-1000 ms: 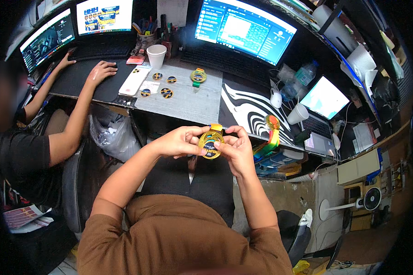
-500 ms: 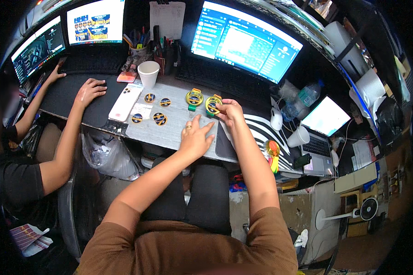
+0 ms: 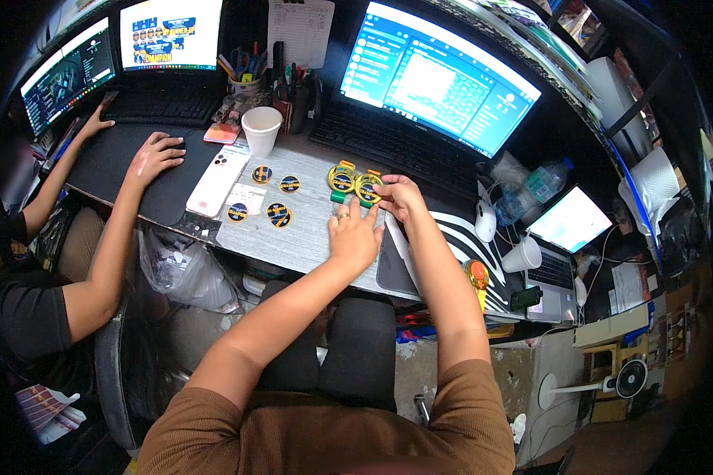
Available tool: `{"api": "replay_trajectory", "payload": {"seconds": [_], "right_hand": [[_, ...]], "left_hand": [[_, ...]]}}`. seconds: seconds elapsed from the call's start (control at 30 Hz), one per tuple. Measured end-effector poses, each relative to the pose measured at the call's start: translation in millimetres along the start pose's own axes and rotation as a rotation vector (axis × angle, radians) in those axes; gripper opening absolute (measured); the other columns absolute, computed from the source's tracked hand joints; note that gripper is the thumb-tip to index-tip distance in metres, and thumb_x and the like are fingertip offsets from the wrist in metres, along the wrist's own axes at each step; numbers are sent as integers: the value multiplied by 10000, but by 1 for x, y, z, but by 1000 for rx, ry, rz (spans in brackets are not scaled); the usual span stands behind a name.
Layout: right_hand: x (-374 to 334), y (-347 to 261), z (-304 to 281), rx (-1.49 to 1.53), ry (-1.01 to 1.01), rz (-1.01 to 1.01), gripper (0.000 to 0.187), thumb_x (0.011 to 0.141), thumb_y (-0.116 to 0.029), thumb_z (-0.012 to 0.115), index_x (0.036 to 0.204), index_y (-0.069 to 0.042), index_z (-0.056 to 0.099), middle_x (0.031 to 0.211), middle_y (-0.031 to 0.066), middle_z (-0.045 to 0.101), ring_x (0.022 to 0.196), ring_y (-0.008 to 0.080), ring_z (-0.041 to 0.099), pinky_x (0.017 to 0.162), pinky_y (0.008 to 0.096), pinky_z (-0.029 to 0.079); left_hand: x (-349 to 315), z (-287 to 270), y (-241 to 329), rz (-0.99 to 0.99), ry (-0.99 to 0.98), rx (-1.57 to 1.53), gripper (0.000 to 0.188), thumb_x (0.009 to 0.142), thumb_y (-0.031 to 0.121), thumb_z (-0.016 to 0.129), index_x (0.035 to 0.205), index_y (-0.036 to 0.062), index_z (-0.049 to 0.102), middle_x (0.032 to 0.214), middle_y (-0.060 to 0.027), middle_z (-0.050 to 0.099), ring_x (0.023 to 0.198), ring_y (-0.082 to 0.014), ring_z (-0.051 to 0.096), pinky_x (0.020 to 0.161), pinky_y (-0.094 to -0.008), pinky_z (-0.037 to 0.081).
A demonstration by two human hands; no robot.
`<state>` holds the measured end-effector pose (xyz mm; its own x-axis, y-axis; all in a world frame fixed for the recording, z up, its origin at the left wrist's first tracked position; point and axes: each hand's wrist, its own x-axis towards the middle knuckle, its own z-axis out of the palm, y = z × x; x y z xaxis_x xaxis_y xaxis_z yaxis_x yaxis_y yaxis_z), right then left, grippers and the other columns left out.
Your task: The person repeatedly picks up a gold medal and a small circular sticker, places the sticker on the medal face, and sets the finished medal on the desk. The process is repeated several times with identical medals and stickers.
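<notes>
Two gold medals lie side by side on the grey desk top, each with a dark round centre and a green and yellow ribbon part. My right hand pinches the edge of the right medal. Its rim appears to touch or overlap the left medal. Just below them, my left hand, a ring on one finger, lies with fingers stretched, tips by the right medal's lower rim. Several round dark stickers, such as one sticker, lie left of the medals. Another medal sits beyond my right forearm.
A white phone and foam cup stand left of the stickers. Behind are a keyboard and monitor. To the right are a mouse, tipped cup and laptop. A co-worker's hand rests at left.
The right medal has come up against the left one, held by my right hand. My left hand has moved right and up toward the medals. The view has shifted slightly.
</notes>
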<state>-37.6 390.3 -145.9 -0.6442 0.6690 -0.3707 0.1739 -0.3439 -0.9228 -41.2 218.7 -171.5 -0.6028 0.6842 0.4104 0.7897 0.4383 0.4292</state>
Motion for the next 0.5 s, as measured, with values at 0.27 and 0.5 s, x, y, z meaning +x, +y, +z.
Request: {"api": "replay_trajectory", "payload": {"seconds": [0.27,0.5], "right_hand": [[-8,-1,5,-288,45,-126,235,789,-23,722,976,-21,580,807,80,658,588,145,633,474,259,547],[1,2,4,-201,58,-116,147,831,-69,700,935,0,622,806,85,655,583,142,627,474,252,545]], "left_hand": [[-2,1,-1,13,34,-2,470,854,364,596,1246,106,606,1289,-195,490,1140,-335,458,899,-457,371],[-3,0,0,24,38,54,483,860,367,584,1254,88,596,1272,-190,507,1110,-323,479,874,-437,376]]}}
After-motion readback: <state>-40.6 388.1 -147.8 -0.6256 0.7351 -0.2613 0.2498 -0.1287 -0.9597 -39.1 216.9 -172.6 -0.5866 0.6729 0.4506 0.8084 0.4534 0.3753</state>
